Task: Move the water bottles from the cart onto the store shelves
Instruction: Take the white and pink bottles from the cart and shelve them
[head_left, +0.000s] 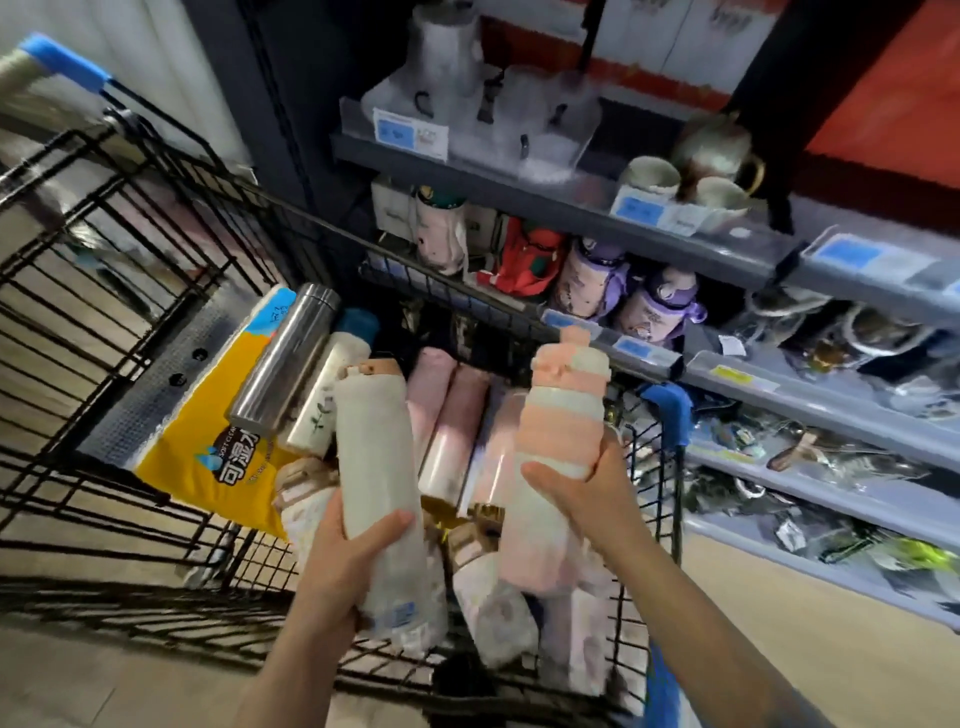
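Left hand (358, 551): curled round white bottle (374, 457), cap end pointing away above the grip.
Right hand (587, 488): wrapped round pink-banded bottle (556, 410), lid above the grip.
Cart (156, 312): beneath both grips.
Hidden: fingertips behind bottles.

a yellow tissue pack (208, 441) lies near mugs (649, 179) and a teapot (714, 148).

Two bottles lifted above the black wire cart (130, 249), many more lying inside.

The tall white plastic bottle with a tan cap (375, 462) and the pink-and-white banded bottle with a pink lid (558, 415) are both nearly upright, each gripped low. Below lie a steel flask (283, 358), several pale pink bottles (447, 415) (side by side) and white ones. The grey store shelves (571, 218) stand just beside the cart.
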